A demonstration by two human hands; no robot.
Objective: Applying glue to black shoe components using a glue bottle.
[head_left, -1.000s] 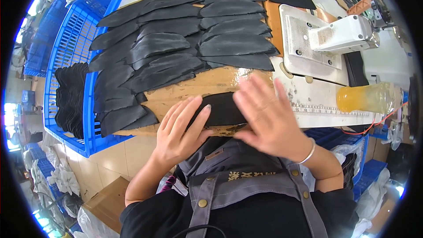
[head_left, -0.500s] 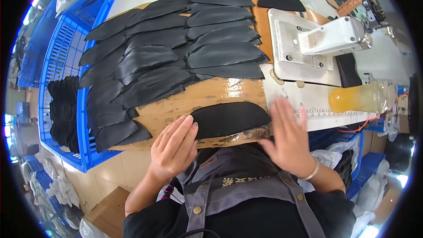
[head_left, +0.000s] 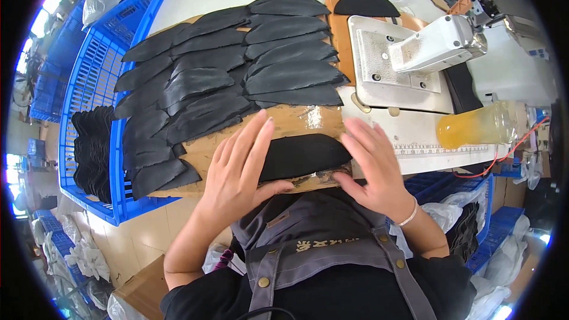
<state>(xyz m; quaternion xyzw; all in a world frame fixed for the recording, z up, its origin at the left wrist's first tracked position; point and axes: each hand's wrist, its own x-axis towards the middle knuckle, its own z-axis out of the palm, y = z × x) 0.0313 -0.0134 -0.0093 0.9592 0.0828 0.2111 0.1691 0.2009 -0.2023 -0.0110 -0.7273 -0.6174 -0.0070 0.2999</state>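
A black, half-oval fabric piece (head_left: 305,157) lies flat on a tape-covered brown board (head_left: 284,120) at the near edge of the table. Over its left end rests my left hand (head_left: 234,172), fingers stretched forward and thumb spread along the near edge. My right hand (head_left: 374,169) is at the opposite end, its fingers and thumb apart beside the tip. Neither hand is closed around the piece. Beyond them, overlapping rows of dark leaf-shaped pieces (head_left: 290,76) cover the far and left parts of the board.
To the right stands a white sewing machine (head_left: 438,44), with a jar of yellow liquid (head_left: 474,125) nearer me. Another black half-oval piece (head_left: 366,6) lies behind. At left, a blue crate (head_left: 89,77) holds a stack of black wavy-edged pieces (head_left: 93,154).
My left hand has moved forward and spread its thumb away from the fingers. My right hand has come left to the piece's right end. The whole view has shifted slightly.
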